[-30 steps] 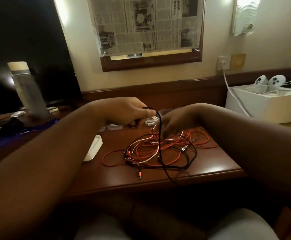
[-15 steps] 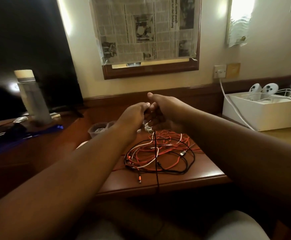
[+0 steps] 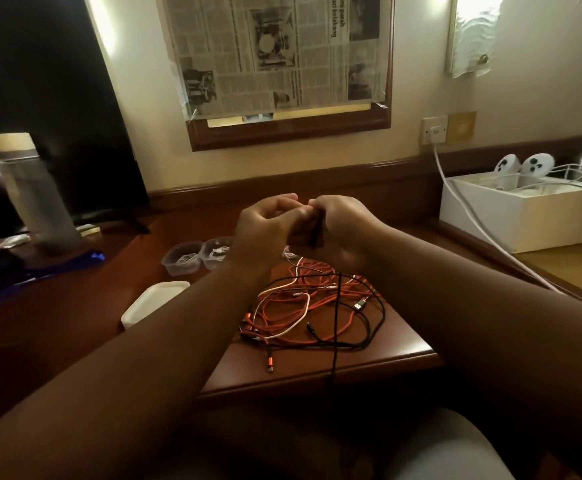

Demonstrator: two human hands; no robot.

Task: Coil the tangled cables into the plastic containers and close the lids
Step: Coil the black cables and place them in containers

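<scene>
Both hands have risen together: left hand (image 3: 265,225) and right hand (image 3: 343,230) fingers pinch the black cable (image 3: 335,327), dangling past the desk (image 3: 400,355) edge. Two containers (image 3: 182,259) hold white cables; the tangle (image 3: 293,313) remains.

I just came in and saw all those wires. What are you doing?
A person is tidying cables. Both hands, the left hand and right hand, are raised together over the desk, gripping a black cable that hangs down past its edge. The orange, white and black tangle lies on the desk. Two small containers sit open behind.
</scene>
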